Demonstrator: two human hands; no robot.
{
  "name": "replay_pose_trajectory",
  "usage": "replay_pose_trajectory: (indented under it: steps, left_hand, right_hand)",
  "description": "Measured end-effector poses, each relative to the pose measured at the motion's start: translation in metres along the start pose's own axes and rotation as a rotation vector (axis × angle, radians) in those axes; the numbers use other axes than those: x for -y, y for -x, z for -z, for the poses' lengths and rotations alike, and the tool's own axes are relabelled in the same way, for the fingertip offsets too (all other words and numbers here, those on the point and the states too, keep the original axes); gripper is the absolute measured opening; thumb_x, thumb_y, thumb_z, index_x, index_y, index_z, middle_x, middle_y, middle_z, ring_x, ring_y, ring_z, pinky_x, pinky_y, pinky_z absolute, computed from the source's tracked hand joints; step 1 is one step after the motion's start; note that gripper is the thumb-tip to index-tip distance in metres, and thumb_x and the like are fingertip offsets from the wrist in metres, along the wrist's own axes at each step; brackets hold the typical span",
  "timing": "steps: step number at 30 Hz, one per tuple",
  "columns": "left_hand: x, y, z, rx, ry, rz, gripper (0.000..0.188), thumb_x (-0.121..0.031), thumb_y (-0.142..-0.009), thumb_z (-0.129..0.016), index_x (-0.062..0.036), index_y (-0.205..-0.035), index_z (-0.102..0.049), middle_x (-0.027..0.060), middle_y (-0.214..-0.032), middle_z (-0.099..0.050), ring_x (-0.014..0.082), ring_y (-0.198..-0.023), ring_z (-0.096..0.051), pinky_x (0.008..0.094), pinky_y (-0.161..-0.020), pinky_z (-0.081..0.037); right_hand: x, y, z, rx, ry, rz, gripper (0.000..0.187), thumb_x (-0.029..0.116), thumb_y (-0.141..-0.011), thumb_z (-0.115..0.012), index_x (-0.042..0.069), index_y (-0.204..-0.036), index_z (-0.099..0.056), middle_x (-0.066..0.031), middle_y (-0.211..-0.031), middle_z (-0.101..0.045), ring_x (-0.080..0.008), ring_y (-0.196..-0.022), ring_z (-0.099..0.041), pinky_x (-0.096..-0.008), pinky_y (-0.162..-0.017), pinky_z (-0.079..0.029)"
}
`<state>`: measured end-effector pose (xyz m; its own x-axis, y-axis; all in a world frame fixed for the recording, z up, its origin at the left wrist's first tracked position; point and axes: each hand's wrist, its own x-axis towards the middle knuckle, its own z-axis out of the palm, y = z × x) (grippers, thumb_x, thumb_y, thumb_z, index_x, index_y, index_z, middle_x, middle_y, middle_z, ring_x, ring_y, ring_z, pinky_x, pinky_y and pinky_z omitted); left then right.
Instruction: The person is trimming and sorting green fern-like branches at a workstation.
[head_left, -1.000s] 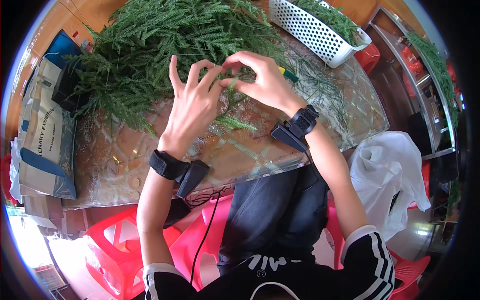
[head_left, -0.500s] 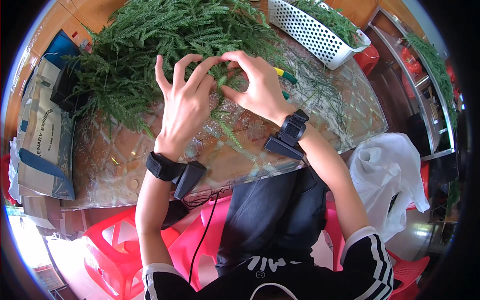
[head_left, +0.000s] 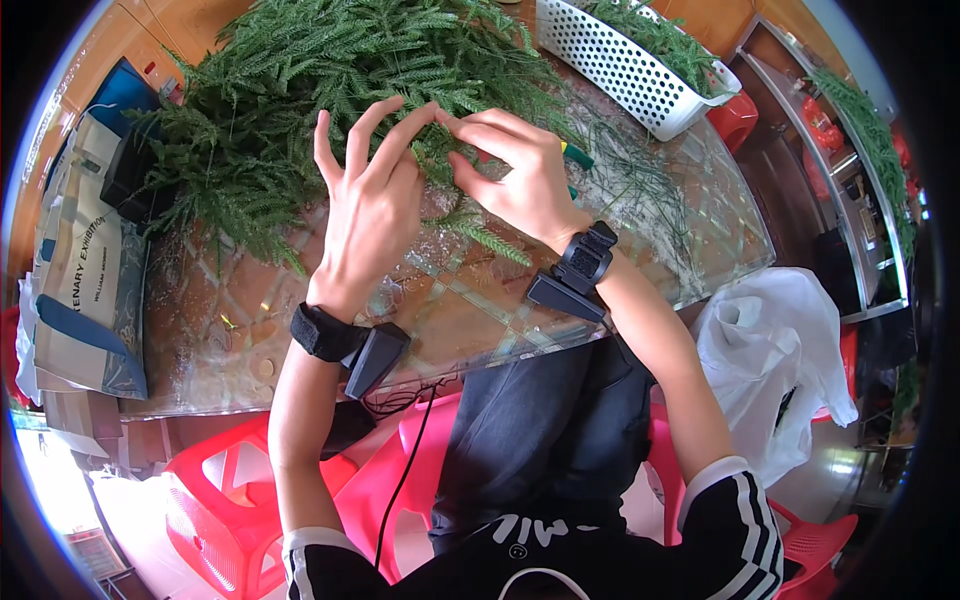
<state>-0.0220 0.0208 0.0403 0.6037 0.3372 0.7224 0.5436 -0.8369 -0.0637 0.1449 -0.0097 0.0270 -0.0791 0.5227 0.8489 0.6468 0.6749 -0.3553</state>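
My left hand [head_left: 375, 205] and my right hand [head_left: 520, 180] meet over the table, their index fingertips touching. Between them is a green artificial fir sprig [head_left: 482, 236], its tip pointing toward the lower right. The left index finger and thumb close around the sprig's upper part; the thumb is mostly hidden and the other fingers are spread. My right thumb and index finger bend around the same place, though the exact grip is partly covered. Right behind the hands lies a large heap of fir sprigs [head_left: 330, 70]. Pliers with green and yellow handles [head_left: 577, 156] show partly behind my right hand.
The glass-topped table [head_left: 330, 370] is strewn with white bits and loose green needles [head_left: 640, 175]. A white perforated basket [head_left: 630, 75] of greenery stands far right, a printed bag [head_left: 90, 270] at left. A white plastic bag [head_left: 770, 350] hangs by the right edge; red chairs [head_left: 225, 510] stand below.
The sprig's hanging end has swung to the right and now points more sideways. My right hand has turned slightly, its fingers flatter; my left hand has barely moved.
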Motion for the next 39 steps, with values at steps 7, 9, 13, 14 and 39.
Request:
replay_pose_trajectory:
  steps: [7,9,13,14,39]
  left_hand:
    - [-0.002,-0.003,0.003,-0.105,-0.055,0.084,0.007,-0.008,-0.072,-0.057,-0.0057,-0.065,-0.055,0.0028,-0.134,-0.04,0.0225,-0.121,-0.036,0.0558,-0.102,-0.012]
    - [-0.003,-0.004,0.004,-0.115,-0.075,0.101,0.007,-0.009,-0.072,-0.057,-0.0068,-0.065,-0.055,0.003,-0.135,-0.038,0.0225,-0.121,-0.036,0.0554,-0.102,-0.012]
    - [-0.003,-0.005,0.005,-0.16,-0.139,0.11,0.007,-0.011,-0.072,-0.059,-0.0095,-0.066,-0.056,0.0011,-0.134,-0.04,0.0227,-0.122,-0.035,0.0548,-0.103,-0.011]
    - [-0.002,-0.004,0.003,-0.176,-0.147,0.098,0.006,-0.011,-0.072,-0.059,-0.01,-0.066,-0.057,0.0005,-0.133,-0.04,0.0226,-0.121,-0.035,0.0548,-0.103,-0.011]
    - [0.005,-0.002,0.001,-0.301,-0.122,-0.148,0.021,-0.01,-0.064,-0.063,-0.0168,-0.085,-0.063,-0.0028,-0.116,-0.054,0.0181,-0.106,-0.049,0.0494,-0.1,-0.023]
  right_hand:
    - [0.004,0.0,0.0,0.028,0.062,-0.036,0.034,0.001,-0.067,-0.065,0.003,-0.101,-0.064,-0.0083,-0.084,-0.061,-0.0154,-0.062,-0.058,-0.0247,-0.057,-0.048]
    - [0.006,-0.001,0.0,-0.012,0.019,-0.071,0.036,0.0,-0.067,-0.065,0.004,-0.103,-0.064,-0.008,-0.083,-0.061,-0.0152,-0.061,-0.057,-0.0246,-0.057,-0.047]
    - [0.008,-0.003,0.001,0.003,-0.029,-0.119,0.036,-0.001,-0.067,-0.064,0.004,-0.103,-0.064,-0.0072,-0.081,-0.06,-0.0137,-0.061,-0.056,-0.0241,-0.058,-0.046]
    - [0.008,-0.004,0.002,0.022,-0.041,-0.134,0.036,-0.001,-0.067,-0.064,0.003,-0.102,-0.064,-0.0069,-0.081,-0.06,-0.013,-0.061,-0.055,-0.0239,-0.058,-0.046]
    - [-0.013,-0.011,0.026,0.563,-1.361,-0.815,0.019,0.01,-0.083,-0.056,-0.004,-0.094,-0.06,-0.0042,-0.087,-0.061,-0.0097,-0.082,-0.054,-0.0199,-0.076,-0.039]
